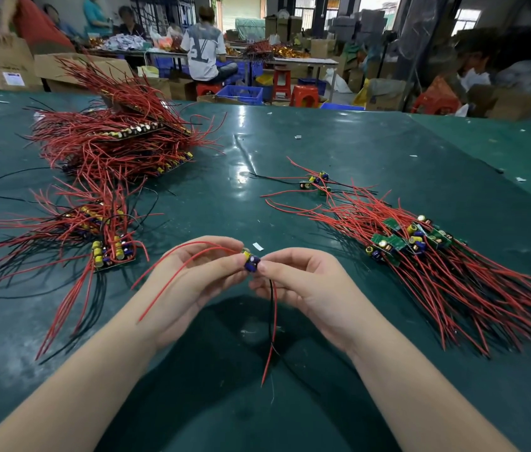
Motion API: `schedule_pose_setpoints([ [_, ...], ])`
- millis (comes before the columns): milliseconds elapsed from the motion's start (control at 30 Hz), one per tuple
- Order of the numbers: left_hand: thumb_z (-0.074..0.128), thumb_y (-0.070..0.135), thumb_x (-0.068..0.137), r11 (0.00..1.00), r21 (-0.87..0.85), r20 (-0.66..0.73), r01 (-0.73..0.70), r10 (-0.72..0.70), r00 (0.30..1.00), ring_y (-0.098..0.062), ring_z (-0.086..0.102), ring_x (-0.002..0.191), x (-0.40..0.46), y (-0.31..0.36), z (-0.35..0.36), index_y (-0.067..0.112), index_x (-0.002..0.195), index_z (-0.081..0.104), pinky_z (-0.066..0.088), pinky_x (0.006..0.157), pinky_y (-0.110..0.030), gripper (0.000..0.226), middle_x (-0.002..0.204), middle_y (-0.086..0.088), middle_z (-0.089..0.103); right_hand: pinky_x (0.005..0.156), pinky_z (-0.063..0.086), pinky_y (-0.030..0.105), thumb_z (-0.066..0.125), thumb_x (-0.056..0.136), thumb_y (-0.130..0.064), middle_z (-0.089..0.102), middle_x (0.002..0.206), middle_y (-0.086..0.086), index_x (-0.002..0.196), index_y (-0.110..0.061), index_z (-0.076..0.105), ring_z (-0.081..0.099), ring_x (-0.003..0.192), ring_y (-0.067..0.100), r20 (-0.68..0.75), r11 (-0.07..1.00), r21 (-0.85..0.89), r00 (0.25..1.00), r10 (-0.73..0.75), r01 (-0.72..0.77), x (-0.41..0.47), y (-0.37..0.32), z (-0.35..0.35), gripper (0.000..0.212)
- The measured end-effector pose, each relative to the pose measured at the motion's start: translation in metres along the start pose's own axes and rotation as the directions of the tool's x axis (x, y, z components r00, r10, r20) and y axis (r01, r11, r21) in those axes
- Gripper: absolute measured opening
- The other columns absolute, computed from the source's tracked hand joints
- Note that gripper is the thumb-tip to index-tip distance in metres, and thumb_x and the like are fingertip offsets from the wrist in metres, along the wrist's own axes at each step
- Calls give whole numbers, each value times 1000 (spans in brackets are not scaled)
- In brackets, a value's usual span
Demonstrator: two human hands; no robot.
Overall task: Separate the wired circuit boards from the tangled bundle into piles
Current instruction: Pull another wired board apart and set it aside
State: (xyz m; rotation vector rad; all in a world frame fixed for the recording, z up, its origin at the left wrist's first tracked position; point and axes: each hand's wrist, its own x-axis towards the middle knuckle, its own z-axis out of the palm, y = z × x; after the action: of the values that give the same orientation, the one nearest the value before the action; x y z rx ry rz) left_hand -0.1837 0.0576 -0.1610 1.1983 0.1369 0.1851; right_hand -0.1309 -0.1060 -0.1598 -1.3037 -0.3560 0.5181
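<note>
Clearly much sorting is left: at the far left of the green table mat lies the big tangled bundle of boards with red wires, and it looks like the largest heap. Just in front of it, nearer to the person, a smaller spread of boards with yellow capacitors and red and black wires lies loose; I cannot tell if it is a finished pile or part of the tangle. In the middle, above the mat, the left hand and the right hand meet on one small circuit board with a blue capacitor. The fingers of both hands are curled and pinch this board between them, its red wires arch over the left hand, and a red and a black wire hang down below the right one. To the right lies a neat pile of green boards with wires running the same way, and behind it a few single boards lie apart. I judge the work is perhaps a third done. Behind the table the workshop shows seated workers, red plastic stools, a blue crate and many cardboard boxes.
</note>
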Motion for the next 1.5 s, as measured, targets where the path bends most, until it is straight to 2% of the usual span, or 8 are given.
schedule_pose_setpoints([
  [200,71,8,63,987,-113,26,110,-108,994,-15,72,74,-1,4,0,11,81,77,56,65,-21,19,85,-12,74,69,56,25,69,82,-7,73,82,12,82,-8,75,70,73,19,71,999,35,997,-18,16,-2,-3,-2,6],
  [400,72,9,57,965,-152,50,214,-209,977,-14,71,67,-1,6,-1,10,76,79,56,61,-20,20,82,-12,74,65,55,23,71,71,-13,73,83,10,77,-9,76,69,67,17,135,991,101,988,74,-88,-3,-7,-2,8],
  [533,71,8,59,971,-149,38,185,-181,983,-14,71,69,0,6,0,11,77,79,56,63,-21,20,82,-11,74,64,54,23,67,84,-14,73,85,10,81,-13,74,69,67,19,140,993,25,984,108,-113,-4,-9,-4,8],
  [633,70,8,63,971,-174,41,166,-162,986,-14,71,72,1,7,-4,8,83,79,56,65,-21,22,85,-12,74,62,53,20,65,85,-21,72,79,6,79,-14,75,65,63,14,195,992,-27,973,122,-119,-5,-11,-5,14],
  [833,70,26,67,927,-95,151,363,-347,926,-16,73,80,1,6,-5,9,82,79,58,69,-24,24,92,-13,74,60,48,18,64,80,-22,69,76,5,75,-17,76,56,61,11,218,996,-85,975,47,-29,-5,-12,-5,14],
  [1033,84,26,64,973,5,132,232,-231,964,-15,72,85,-2,6,-3,11,85,78,56,69,-21,27,95,-12,74,51,41,16,65,89,-21,59,60,-1,61,-20,69,48,53,9,126,975,-222,991,37,-8,-4,-10,-2,28],
  [1267,77,30,56,989,121,57,81,-88,995,-17,72,78,-3,0,3,8,77,78,56,66,-21,30,86,-16,74,47,37,14,64,90,-17,59,58,1,56,-19,64,45,50,8,32,932,-359,998,52,-37,-3,-11,-8,34],
  [1500,79,25,54,983,184,-5,27,-27,1000,-21,72,74,1,-6,4,5,73,77,57,64,-23,28,82,-18,74,49,40,17,67,88,-22,63,54,-3,67,-12,70,46,46,8,-41,865,-501,999,2,-22,-2,-6,-11,23],
])
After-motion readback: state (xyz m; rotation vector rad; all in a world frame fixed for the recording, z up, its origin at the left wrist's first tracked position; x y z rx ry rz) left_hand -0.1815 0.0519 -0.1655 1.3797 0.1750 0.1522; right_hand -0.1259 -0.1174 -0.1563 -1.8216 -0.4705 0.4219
